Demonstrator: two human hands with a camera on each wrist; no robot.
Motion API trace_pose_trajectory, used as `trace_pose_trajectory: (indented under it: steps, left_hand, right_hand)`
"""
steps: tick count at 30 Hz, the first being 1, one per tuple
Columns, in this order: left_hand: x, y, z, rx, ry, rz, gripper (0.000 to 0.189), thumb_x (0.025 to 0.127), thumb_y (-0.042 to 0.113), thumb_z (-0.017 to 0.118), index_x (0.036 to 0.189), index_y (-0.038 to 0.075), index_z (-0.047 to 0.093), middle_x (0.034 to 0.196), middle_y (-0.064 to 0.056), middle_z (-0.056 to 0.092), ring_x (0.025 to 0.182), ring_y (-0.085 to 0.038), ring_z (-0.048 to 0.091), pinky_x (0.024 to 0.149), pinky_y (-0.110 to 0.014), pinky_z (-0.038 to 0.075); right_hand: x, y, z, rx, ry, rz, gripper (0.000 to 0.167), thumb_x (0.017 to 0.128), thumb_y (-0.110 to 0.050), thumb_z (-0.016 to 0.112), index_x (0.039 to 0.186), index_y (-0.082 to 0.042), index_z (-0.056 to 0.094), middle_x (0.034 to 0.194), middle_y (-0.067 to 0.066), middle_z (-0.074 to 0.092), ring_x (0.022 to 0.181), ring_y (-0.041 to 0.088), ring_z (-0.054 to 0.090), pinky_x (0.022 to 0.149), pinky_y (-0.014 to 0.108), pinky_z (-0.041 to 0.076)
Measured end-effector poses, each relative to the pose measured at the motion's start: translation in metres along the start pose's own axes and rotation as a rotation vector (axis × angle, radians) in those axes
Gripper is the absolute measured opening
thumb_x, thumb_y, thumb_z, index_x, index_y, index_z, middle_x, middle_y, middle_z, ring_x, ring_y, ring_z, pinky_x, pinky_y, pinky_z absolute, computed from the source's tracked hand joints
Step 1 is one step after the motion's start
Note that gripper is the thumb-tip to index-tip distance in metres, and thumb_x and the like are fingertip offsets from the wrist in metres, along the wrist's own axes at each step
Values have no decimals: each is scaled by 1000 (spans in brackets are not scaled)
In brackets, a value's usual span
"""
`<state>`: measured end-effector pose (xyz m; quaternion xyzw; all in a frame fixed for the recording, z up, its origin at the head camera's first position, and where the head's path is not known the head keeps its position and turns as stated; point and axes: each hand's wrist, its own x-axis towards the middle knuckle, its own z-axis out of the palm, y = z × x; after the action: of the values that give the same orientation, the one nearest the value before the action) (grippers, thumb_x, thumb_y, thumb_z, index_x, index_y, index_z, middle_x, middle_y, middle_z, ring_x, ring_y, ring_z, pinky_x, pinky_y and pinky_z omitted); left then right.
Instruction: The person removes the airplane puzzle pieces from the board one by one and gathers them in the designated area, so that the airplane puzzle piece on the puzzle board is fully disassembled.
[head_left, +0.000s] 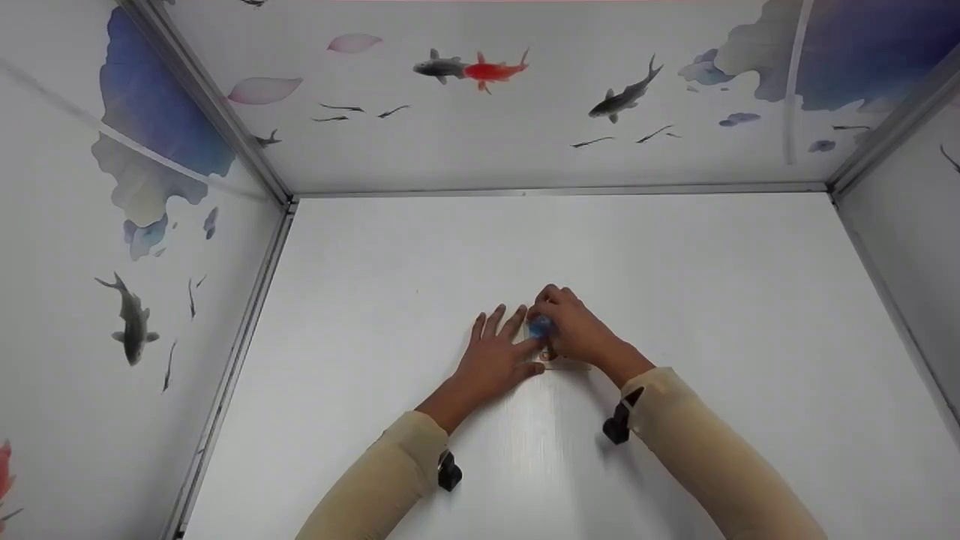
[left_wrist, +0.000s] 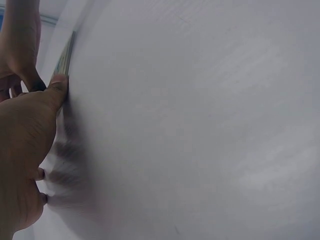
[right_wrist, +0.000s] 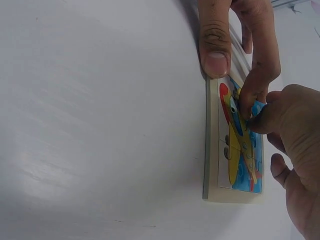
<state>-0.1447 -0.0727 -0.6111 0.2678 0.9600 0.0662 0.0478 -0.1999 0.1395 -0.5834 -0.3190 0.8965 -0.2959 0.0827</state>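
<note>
A small wooden jigsaw puzzle (right_wrist: pixel 234 150) with a yellow and red aeroplane on blue lies on the white table, mostly hidden by the hands in the head view. My left hand (head_left: pixel 491 364) spreads over its left side, with the thumb on the frame's near edge and the index finger on the picture. Bent over the board, my right hand (head_left: pixel 577 326) pinches a blue puzzle piece (head_left: pixel 540 326) between thumb and fingers. In the right wrist view, that hand's thumb and the left index finger meet over the picture, covering part of it.
The white tabletop (head_left: pixel 375 255) runs out to metal frame edges. White panels (head_left: pixel 525 150) painted with fish and blue shapes stand at the back and both sides. A black wrist camera (head_left: pixel 616 427) hangs under the right sleeve, another under the left.
</note>
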Motion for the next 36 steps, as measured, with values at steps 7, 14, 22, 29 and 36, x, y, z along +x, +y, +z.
trace_pose_trajectory:
  steps: [7,14,22,29,36]
  left_hand:
    - [0,-2,0,-39,6,35,59,111,65,48,164,38,55,181,-11,27,168,-35,22,134,-59,24]
    - [3,-4,-5,-122,-18,57,59,112,62,51,162,30,58,181,-15,25,169,-32,20,136,-46,20]
    - [6,-5,-1,-138,-24,38,58,111,64,54,160,35,60,182,-12,24,170,-30,20,136,-43,21]
    - [3,-4,0,-158,-28,22,58,110,64,55,161,37,58,182,-12,24,170,-30,19,136,-45,21]
    - [3,-3,-1,-149,-33,16,57,110,63,56,162,38,58,182,-11,24,170,-30,19,136,-45,20]
  right_hand:
    - [-3,6,0,-58,37,-22,29,93,-2,87,121,-7,80,130,14,63,119,37,57,106,63,50]
    - [-12,15,-7,-88,88,-33,25,98,-1,80,122,-6,82,128,12,65,117,35,57,101,65,50]
    - [-31,34,-25,-52,111,73,25,98,-1,79,121,-8,84,129,10,68,119,34,55,105,63,47]
    - [-52,54,-39,-38,113,174,23,97,-2,81,118,-11,85,128,10,69,122,35,54,108,64,45]
    - [-69,71,-50,-66,104,228,25,96,1,80,118,-11,84,130,11,69,123,36,54,107,64,47]
